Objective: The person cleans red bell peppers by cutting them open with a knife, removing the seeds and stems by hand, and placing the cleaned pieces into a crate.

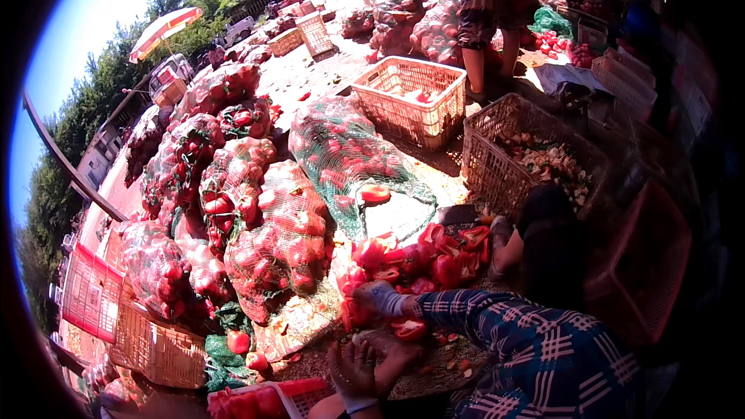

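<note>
My left hand (353, 375) is raised at the lower middle, a pale cuff at its wrist. Its fingers point up and apart, and nothing shows in them. Close beside it, in shadow, is what looks like my right hand (394, 360); its fingers are too dark to read. Just beyond lies a cut red bell pepper (409, 330) with its inside showing. A co-worker's gloved hand (380, 297), in a plaid sleeve (473, 312), reaches into a pile of red bell peppers (415, 261). Another person's gloved hand (501, 229) is at the pile's far side.
Net sacks of red peppers (279, 233) stand at the left. A crate of pepper scraps (497, 147) and a lighter plastic crate (411, 101) stand beyond the pile. A red-and-white crate (303, 396) is at the near edge. A person's legs (489, 54) are farther back.
</note>
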Available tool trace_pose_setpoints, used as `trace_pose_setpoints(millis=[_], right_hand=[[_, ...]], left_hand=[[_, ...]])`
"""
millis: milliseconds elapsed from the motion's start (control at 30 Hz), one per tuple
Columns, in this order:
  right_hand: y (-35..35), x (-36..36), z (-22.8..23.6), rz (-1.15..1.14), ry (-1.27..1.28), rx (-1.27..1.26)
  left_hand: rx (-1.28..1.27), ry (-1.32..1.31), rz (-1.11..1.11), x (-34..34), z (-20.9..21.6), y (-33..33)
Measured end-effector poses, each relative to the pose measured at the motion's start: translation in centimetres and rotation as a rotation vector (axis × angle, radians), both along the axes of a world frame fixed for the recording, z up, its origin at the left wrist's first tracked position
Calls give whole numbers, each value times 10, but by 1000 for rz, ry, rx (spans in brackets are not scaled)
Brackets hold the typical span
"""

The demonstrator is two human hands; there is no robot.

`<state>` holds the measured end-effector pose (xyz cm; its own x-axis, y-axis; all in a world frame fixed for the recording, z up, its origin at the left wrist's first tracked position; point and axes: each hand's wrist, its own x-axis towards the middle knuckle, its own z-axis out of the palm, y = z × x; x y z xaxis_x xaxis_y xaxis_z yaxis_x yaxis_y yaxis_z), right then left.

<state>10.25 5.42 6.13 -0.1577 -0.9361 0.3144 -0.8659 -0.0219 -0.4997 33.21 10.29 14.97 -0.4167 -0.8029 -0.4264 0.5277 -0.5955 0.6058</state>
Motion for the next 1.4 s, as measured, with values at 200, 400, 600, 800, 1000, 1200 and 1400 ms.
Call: trace_pose_setpoints(millis=[200,400,600,800,1000,1200,1400], right_hand=[[66,-22,130,615,451,-626],[120,-27,166,914,538,-571],[115,-8,156,615,376,-587],[96,8,136,544,303,-348],[81,10,116,262,-232,-132],[81,-32,130,77,-1246,33],[127,-182,173,-610,46,-666]], left_hand=[[495,454,-124,-39,17,-1],[280,667,-521,-66,-8,2],[-383,131,-74,-81,-10,20],[-867,-534,198,-71,-58,7],[-489,-60,326,-98,-15,13],[-124,267,150,-94,-15,12],[-319,114,190,-92,-3,11]])
